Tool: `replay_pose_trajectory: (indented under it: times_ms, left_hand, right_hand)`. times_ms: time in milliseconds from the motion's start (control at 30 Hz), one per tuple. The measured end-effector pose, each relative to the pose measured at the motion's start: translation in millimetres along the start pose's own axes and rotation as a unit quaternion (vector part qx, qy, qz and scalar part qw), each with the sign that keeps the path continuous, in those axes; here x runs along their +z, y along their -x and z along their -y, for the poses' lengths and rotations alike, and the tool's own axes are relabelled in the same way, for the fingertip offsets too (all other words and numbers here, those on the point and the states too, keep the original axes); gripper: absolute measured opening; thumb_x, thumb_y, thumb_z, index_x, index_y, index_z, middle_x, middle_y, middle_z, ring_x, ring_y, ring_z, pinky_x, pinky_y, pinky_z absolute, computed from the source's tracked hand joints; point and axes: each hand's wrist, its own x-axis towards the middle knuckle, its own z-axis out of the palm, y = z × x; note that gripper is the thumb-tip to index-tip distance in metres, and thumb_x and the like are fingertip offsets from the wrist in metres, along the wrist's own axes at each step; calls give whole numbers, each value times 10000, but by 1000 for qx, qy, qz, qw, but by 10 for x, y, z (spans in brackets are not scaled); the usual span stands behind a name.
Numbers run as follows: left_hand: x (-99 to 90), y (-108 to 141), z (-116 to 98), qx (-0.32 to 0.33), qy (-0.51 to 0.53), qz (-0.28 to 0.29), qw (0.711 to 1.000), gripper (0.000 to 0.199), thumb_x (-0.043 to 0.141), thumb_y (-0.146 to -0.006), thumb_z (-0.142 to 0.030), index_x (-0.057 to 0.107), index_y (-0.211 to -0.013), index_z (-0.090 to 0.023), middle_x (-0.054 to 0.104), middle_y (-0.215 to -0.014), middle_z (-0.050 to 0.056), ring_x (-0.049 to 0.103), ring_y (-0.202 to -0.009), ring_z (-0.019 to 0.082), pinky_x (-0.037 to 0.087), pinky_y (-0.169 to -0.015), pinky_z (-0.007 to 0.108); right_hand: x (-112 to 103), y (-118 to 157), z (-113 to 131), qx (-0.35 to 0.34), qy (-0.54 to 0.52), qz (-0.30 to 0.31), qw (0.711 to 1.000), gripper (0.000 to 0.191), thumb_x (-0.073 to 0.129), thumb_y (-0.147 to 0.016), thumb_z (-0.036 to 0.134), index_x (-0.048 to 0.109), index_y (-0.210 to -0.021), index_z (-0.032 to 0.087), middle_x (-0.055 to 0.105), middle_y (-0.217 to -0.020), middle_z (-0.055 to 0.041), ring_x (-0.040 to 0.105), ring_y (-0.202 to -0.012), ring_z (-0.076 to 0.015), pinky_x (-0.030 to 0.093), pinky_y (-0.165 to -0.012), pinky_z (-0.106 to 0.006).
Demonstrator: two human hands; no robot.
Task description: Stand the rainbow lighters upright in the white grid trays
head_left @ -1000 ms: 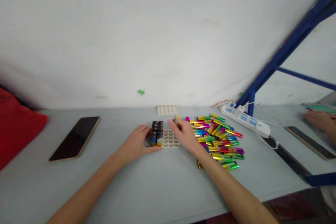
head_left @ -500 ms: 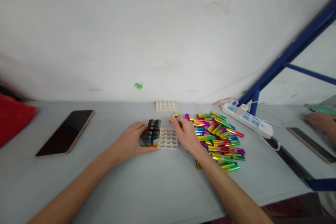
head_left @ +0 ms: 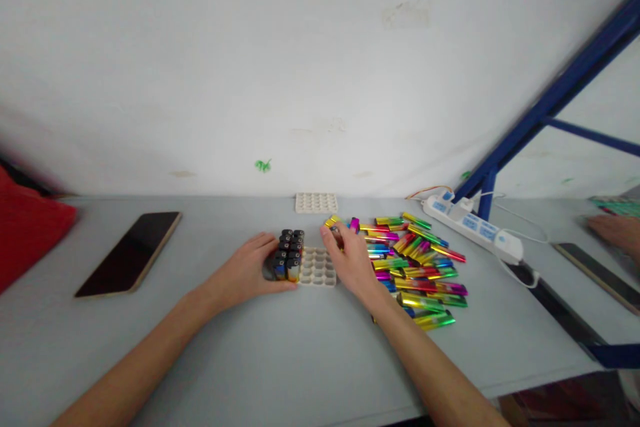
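Observation:
Black-topped lighters [head_left: 289,245] with shiny bodies stand upright in two columns at the left side of a white tray [head_left: 318,269] with round holes. Around their left side curves my left hand [head_left: 250,263], thumb at the near corner and fingers along the far side. My right hand [head_left: 351,259] is above the tray's right edge, fingers pinched on a yellow metallic lighter [head_left: 332,221]; part of it is hidden by the fingers. Just right of that hand lies a loose pile of colourful lighters [head_left: 413,267].
A second white tray [head_left: 317,203] lies by the wall. On the left are a dark phone [head_left: 131,253] and a red cloth-like item [head_left: 30,230]. A power strip [head_left: 473,227] with cables and a blue metal frame [head_left: 540,107] border the right, beyond which another person's hand [head_left: 617,233] shows.
The view has shifted slightly. Both hands keep nearly the same places, the left around the standing lighters, the right pinching near the tray's right side.

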Motion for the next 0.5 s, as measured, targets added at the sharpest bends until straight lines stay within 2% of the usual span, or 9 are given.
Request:
replay_pose_trajectory:
  times_ms: [133, 233, 367, 500]
  left_hand:
    - [4, 0, 23, 3, 4, 16, 1000, 546, 883, -666, -632, 748, -1013, -233, 763, -1137, 119, 700, -1098, 347, 581, -1002, 476]
    - [9, 3, 43, 6, 6, 18, 1000, 550, 883, -676, -626, 741, -1035, -234, 756, -1175, 127, 690, -1142, 356, 572, -1026, 481]
    - [12, 7, 41, 2, 6, 24, 1000, 534, 862, -704, -619, 744, -1048, -228, 753, -1170, 132, 684, -1146, 371, 557, -1047, 517]
    - [1, 7, 4, -3, 3, 19, 1000, 522, 864, -683, -614, 752, -1047, -258, 755, -1142, 120, 686, -1133, 374, 567, -1024, 510]
  right_hand:
    - [-8, -12, 16, -63, 14, 40, 997, 343, 372, -1119, 429, 515, -877, 235, 649, -857, -33, 597, -815, -200, 428, -782, -313]
    - [-19, -12, 52, -118, 58, 63, 989, 369, 353, -1142, 410, 547, -889, 224, 667, -985, -69, 617, -975, -220, 446, -920, -357]
    - [-8, -15, 62, -113, 135, 89, 980, 421, 392, -1143, 448, 568, -836, 220, 657, -807, -38, 624, -840, -225, 436, -956, -406]
    - [38, -43, 0, -111, 153, 99, 977, 352, 430, -1139, 417, 605, -929, 194, 712, -903, -85, 659, -885, -243, 465, -892, -392]
